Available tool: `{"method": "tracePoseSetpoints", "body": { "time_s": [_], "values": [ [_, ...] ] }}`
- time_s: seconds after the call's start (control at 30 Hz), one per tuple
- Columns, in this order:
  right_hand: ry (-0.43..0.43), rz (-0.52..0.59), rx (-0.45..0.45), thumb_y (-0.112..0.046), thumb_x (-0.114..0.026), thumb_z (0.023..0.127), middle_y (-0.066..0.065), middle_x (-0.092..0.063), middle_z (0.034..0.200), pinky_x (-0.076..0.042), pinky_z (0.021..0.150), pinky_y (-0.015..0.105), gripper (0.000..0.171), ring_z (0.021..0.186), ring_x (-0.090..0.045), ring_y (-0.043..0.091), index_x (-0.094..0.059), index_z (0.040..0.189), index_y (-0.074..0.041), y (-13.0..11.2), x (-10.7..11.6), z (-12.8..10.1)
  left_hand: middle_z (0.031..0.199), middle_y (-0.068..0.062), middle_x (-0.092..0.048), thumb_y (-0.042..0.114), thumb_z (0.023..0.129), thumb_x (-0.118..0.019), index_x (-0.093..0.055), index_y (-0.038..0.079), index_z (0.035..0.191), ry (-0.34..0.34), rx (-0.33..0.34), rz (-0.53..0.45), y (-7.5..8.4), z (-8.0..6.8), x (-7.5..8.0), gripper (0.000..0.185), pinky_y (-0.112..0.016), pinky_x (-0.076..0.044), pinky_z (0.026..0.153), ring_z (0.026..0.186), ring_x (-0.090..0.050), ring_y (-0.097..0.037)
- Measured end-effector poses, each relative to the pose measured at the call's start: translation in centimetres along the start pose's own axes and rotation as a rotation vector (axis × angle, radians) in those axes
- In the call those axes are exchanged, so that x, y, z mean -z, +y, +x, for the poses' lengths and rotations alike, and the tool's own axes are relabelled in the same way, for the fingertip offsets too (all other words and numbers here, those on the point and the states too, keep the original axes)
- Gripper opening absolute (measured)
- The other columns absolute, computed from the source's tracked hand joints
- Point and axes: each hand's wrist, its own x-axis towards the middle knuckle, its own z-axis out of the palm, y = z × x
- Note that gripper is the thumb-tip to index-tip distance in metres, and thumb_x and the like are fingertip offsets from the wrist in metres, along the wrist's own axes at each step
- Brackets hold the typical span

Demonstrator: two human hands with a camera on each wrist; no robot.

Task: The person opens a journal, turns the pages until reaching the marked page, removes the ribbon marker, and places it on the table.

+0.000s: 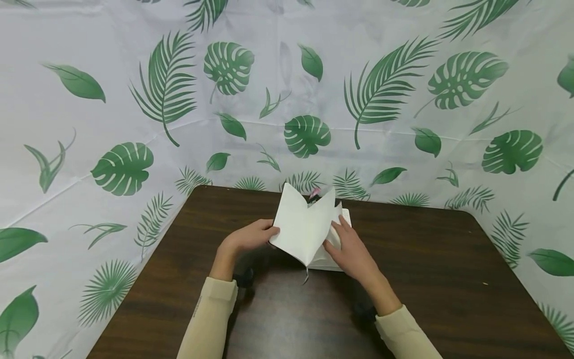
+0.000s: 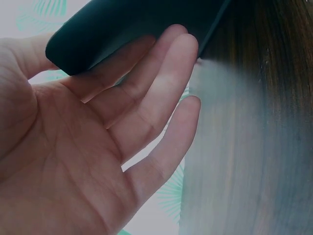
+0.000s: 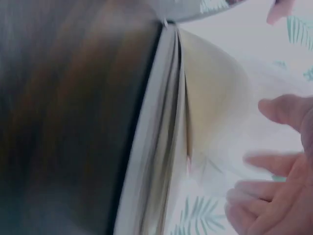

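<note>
A notebook with blank white pages and a dark cover is spread open, its left side raised off the table. My left hand grips that left edge, thumb over the page and fingers against the cover underneath. Several loose pages stand up and curve near the middle. Beside them is my right hand, its thumb and fingers spread apart at the right-hand pages; whether they touch the paper is unclear. A thin ribbon bookmark hangs from the lower end of the spine.
The notebook is over a dark wood-grain table. Behind its pages a small pink and black item shows, mostly hidden. A white cloth with green leaf prints hangs around the table's back and sides.
</note>
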Motion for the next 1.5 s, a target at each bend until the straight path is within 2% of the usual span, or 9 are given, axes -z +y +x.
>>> {"method": "tracePoseSetpoints", "body": {
  "time_s": [0.13, 0.37, 0.47, 0.6, 0.77, 0.97, 1.07, 1.23, 1.5],
  "values": [
    [0.026, -0.143, 0.06, -0.035, -0.067, 0.104, 0.02, -0.047, 0.166, -0.02, 0.12, 0.075, 0.048, 0.158, -0.038, 0.042, -0.066, 0.143, -0.008, -0.8, -1.2, -0.4, 0.113, -0.015, -0.071, 0.02, 0.116, -0.04, -0.062, -0.005, 0.136, -0.003, -0.004, -0.006, 0.1, 0.0, -0.1, 0.039, -0.06, -0.054, 0.1, 0.098, -0.065, -0.024],
    [0.139, -0.46, 0.11, -0.051, -0.077, 0.095, 0.012, -0.055, 0.162, -0.007, 0.124, 0.078, 0.074, 0.163, -0.031, 0.037, -0.057, 0.156, -0.014, -1.1, -2.1, -1.4, 0.115, -0.016, -0.071, 0.02, 0.116, -0.039, -0.06, -0.006, 0.139, -0.008, -0.006, -0.001, 0.2, 0.1, -0.1, 0.04, -0.06, -0.054, 0.101, 0.096, -0.065, -0.02],
    [0.137, -0.523, 0.149, -0.051, -0.075, 0.096, 0.01, -0.058, 0.16, -0.01, 0.125, 0.077, 0.07, 0.162, -0.034, 0.035, -0.06, 0.154, -0.014, -1.9, -2.2, -1.5, 0.114, -0.015, -0.071, 0.021, 0.117, -0.039, -0.06, -0.005, 0.138, -0.006, -0.001, -0.003, 0.2, 0.3, -0.1, 0.04, -0.06, -0.054, 0.101, 0.097, -0.065, -0.022],
    [0.056, -0.508, 0.198, -0.051, -0.069, 0.101, 0.007, -0.062, 0.157, -0.012, 0.125, 0.077, 0.062, 0.157, -0.044, 0.032, -0.061, 0.154, -0.019, -2.8, -3.0, -1.6, 0.115, -0.014, -0.071, 0.024, 0.117, -0.038, -0.061, -0.003, 0.138, -0.001, -0.002, -0.017, 0.2, 0.5, -0.1, 0.041, -0.061, -0.053, 0.102, 0.097, -0.066, -0.022],
    [-0.08, -0.413, 0.248, -0.051, -0.067, 0.104, 0.008, -0.064, 0.154, -0.017, 0.126, 0.075, 0.067, 0.149, -0.055, 0.03, -0.051, 0.161, -0.02, -3.4, -4.0, -1.9, 0.12, -0.014, -0.071, 0.034, 0.119, -0.031, -0.061, -0.002, 0.141, -0.008, -0.027, -0.037, 0.1, 0.8, -0.2, 0.051, -0.063, -0.052, 0.106, 0.102, -0.067, -0.021],
    [-0.159, -0.311, 0.261, -0.045, -0.069, 0.105, 0.006, -0.061, 0.157, -0.04, 0.119, 0.064, 0.072, 0.143, -0.06, 0.028, -0.043, 0.165, -0.016, -3.4, -3.9, -1.9, 0.117, -0.011, -0.071, 0.049, 0.117, -0.033, -0.065, 0.003, 0.138, 0.056, 0.012, -0.004, 0.4, 0.8, -0.3, 0.059, -0.058, -0.052, 0.109, 0.1, -0.069, -0.022],
    [-0.189, -0.264, 0.259, -0.04, -0.071, 0.105, 0.005, -0.059, 0.159, -0.046, 0.115, 0.06, 0.072, 0.143, -0.06, 0.028, -0.042, 0.166, -0.017, -3.1, -3.5, -1.8, 0.113, -0.01, -0.072, 0.043, 0.117, -0.038, -0.066, 0.004, 0.134, 0.076, 0.028, 0.043, 0.6, 0.6, -0.2, 0.052, -0.051, -0.053, 0.105, 0.099, -0.069, -0.024],
    [-0.239, -0.219, 0.206, -0.037, -0.071, 0.104, 0.006, -0.059, 0.159, -0.046, 0.116, 0.06, 0.067, 0.145, -0.058, 0.03, -0.047, 0.163, -0.019, -2.3, -2.9, -1.4, 0.111, -0.012, -0.071, 0.028, 0.116, -0.039, -0.066, 0.0, 0.133, 0.085, 0.01, 0.057, 0.8, 0.4, -0.1, 0.042, -0.04, -0.052, 0.093, 0.098, -0.063, -0.022],
    [-0.293, -0.285, 0.137, -0.04, -0.073, 0.102, 0.013, -0.052, 0.165, -0.043, 0.114, 0.068, 0.058, 0.151, -0.049, 0.038, -0.059, 0.153, -0.016, -0.9, -1.6, -1.2, 0.098, -0.009, -0.064, 0.027, 0.117, -0.037, -0.068, -0.002, 0.12, 0.099, 0.019, 0.053, 0.5, 0.7, -0.1, 0.043, -0.035, -0.046, 0.084, 0.092, -0.058, -0.022]
  ]
}}
